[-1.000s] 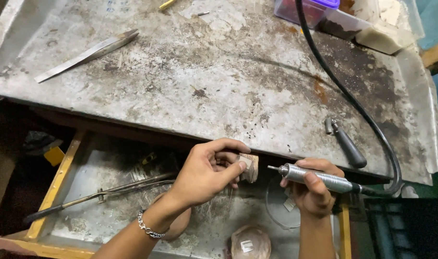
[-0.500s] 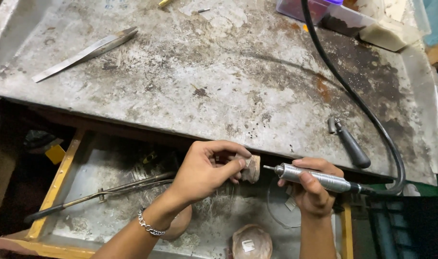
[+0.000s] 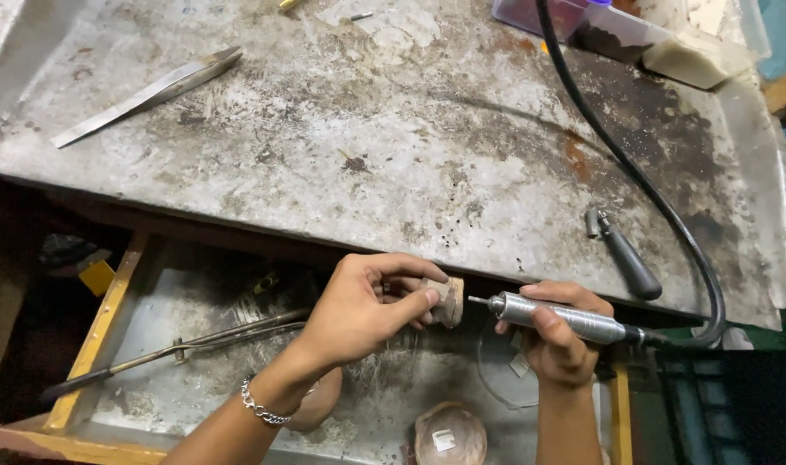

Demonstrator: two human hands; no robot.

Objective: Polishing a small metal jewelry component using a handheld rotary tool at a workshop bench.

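My left hand (image 3: 367, 306) pinches a small brownish piece (image 3: 447, 300), like wood or shell, just below the front edge of a worn metal-topped bench (image 3: 341, 138). My right hand (image 3: 555, 340) grips a silver rotary handpiece (image 3: 558, 318) whose tip points left at the piece, a small gap away. A black flexible shaft (image 3: 634, 172) runs from the handpiece up across the bench to the far edge. Both hands hover over an open wooden drawer (image 3: 100, 331) with a metal-lined bottom.
A long metal file (image 3: 148, 95) lies at the bench's far left. A black-handled tool (image 3: 625, 258) rests near the shaft. The drawer holds long tongs (image 3: 178, 349) and two rounded brown shells (image 3: 449, 435). A clear plastic box (image 3: 574, 21) stands at the back.
The handpiece tip has backed slightly right of the piece and my view has shifted a little. Both grips are the same.
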